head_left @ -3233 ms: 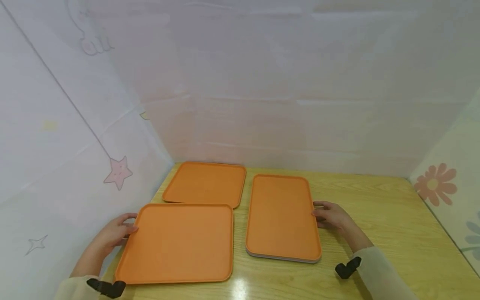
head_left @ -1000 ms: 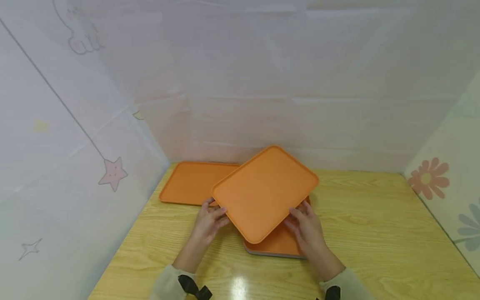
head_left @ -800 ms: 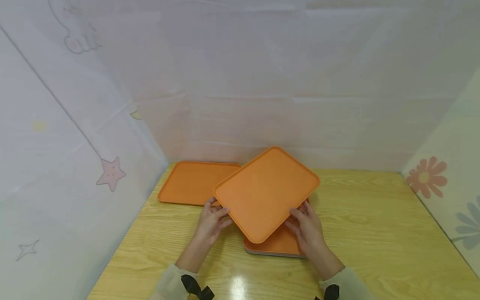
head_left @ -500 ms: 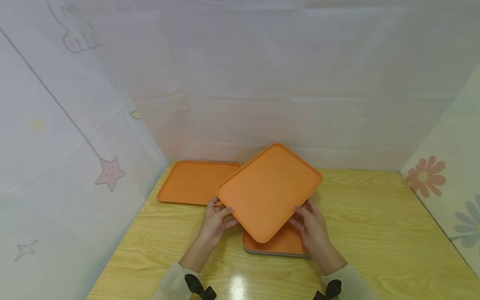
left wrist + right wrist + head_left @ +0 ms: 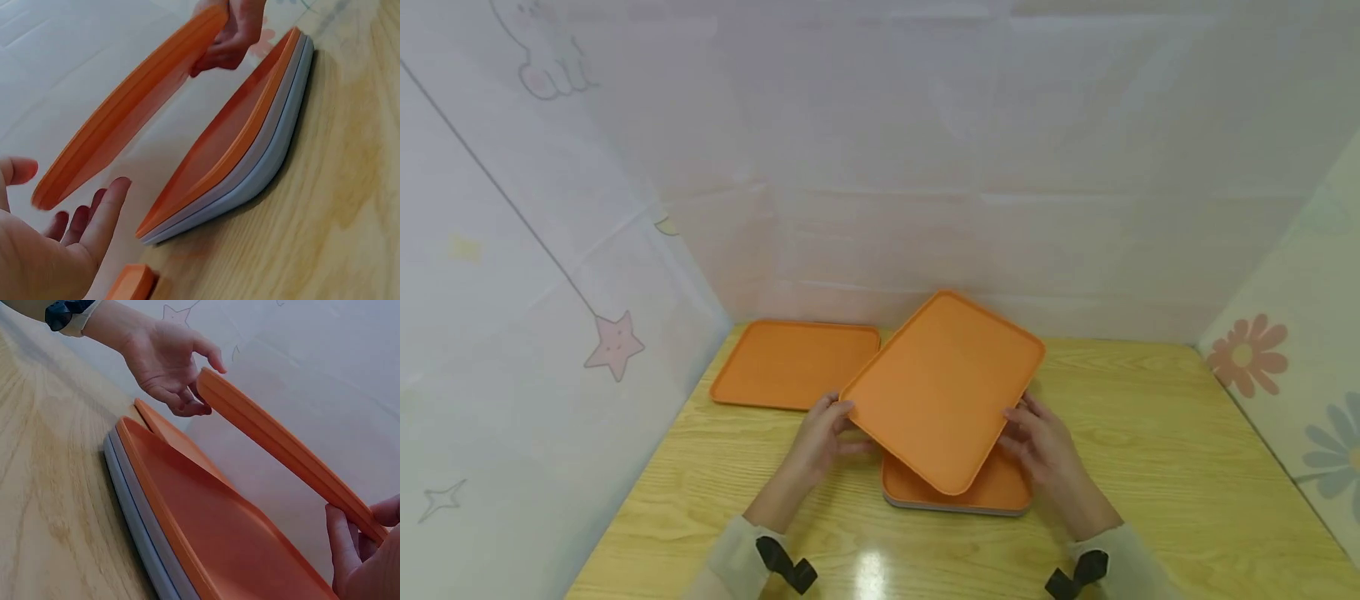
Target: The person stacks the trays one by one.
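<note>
Tilted and turned, an orange tray (image 5: 947,392) is held up above a stack of trays. My right hand (image 5: 1041,437) pinches its right edge, thumb on top and fingers underneath, as the right wrist view shows. My left hand (image 5: 820,437) is at the tray's left corner; in the left wrist view its thumb (image 5: 22,170) stands slightly off the edge, with the fingers spread below. The stack beneath has an orange tray (image 5: 1000,483) on top, partly covered in the head view, over a lilac-grey tray (image 5: 275,103) and a pale blue one (image 5: 299,112).
Another orange tray (image 5: 797,362) lies flat at the back left of the wooden table (image 5: 1150,467), close to the back wall (image 5: 880,167). A decorated wall sheet (image 5: 535,375) borders the left side, and a flowered one (image 5: 1300,333) the right.
The front-left tray was lifted and brought over the right-hand stack by both hands. In the last half second it has turned, its near corner shifting right, and the left thumb has moved to the left corner.
</note>
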A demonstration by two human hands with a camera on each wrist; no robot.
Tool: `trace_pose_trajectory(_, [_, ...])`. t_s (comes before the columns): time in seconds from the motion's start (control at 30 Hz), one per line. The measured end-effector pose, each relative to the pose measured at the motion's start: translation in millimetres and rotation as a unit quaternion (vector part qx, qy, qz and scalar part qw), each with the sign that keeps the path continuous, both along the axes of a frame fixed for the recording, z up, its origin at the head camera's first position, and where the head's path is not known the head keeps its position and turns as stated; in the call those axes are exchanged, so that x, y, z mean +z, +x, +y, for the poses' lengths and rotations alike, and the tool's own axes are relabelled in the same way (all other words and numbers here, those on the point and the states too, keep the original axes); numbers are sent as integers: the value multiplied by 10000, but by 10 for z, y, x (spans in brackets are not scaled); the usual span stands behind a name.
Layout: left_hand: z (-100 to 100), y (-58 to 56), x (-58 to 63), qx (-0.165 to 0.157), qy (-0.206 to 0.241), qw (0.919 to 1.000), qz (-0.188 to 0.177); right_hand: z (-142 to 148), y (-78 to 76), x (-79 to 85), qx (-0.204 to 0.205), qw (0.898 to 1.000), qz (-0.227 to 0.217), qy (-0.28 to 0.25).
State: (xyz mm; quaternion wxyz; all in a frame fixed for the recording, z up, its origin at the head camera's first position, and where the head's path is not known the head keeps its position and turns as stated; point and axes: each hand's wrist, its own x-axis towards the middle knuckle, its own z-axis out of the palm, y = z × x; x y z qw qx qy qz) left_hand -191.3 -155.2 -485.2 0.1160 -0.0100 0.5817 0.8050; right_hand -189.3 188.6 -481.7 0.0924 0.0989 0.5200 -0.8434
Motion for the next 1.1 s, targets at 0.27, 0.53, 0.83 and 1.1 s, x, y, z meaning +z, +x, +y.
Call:
trace_pose_trajectory(0.27, [-164, -173, 52, -1035, -793, 9914, 69, 299, -61, 43, 988, 9938, 386, 336])
trace_pose_trajectory(0.53, [-91, -313, 34, -1578, -809, 9841, 66, 474, -156, 33, 1907, 9784, 667, 428])
trace_pose_trajectory(0.83, [64, -385, -75, -1448, -1270, 9813, 56, 546, -224, -73, 2415, 9659, 549, 753])
trace_pose_trajectory(1.1, [122, -448, -120, -1490, -1364, 9793, 91, 552, -275, -131, 2127, 9682, 477, 1229])
